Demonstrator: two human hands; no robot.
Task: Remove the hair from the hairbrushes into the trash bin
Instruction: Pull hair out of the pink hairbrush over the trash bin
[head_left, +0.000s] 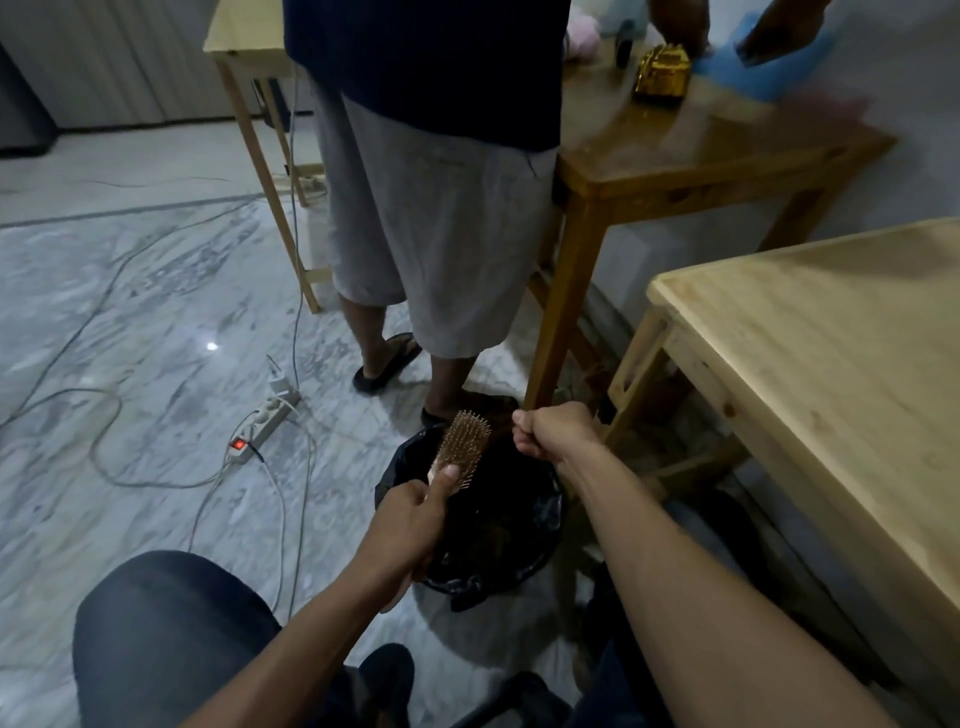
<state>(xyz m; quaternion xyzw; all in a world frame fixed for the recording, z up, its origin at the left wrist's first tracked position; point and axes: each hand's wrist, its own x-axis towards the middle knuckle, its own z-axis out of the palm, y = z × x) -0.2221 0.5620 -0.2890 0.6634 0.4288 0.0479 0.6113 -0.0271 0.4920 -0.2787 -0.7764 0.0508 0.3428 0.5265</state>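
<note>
Both hands work above the trash bin (540, 514): the left hand (410, 512) grips the hairbrush (462, 441) by its handle, bristles up, while the right hand (553, 431) is clenched just right of it, seemingly pinching pulled hair, too dark to confirm. Better to draw strands straight off the bristles and let go low over the bin's black liner.

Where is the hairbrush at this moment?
In the head view the hairbrush is low in the centre, gripped by the left hand above the black-lined trash bin, with the right hand just to its right.
</note>
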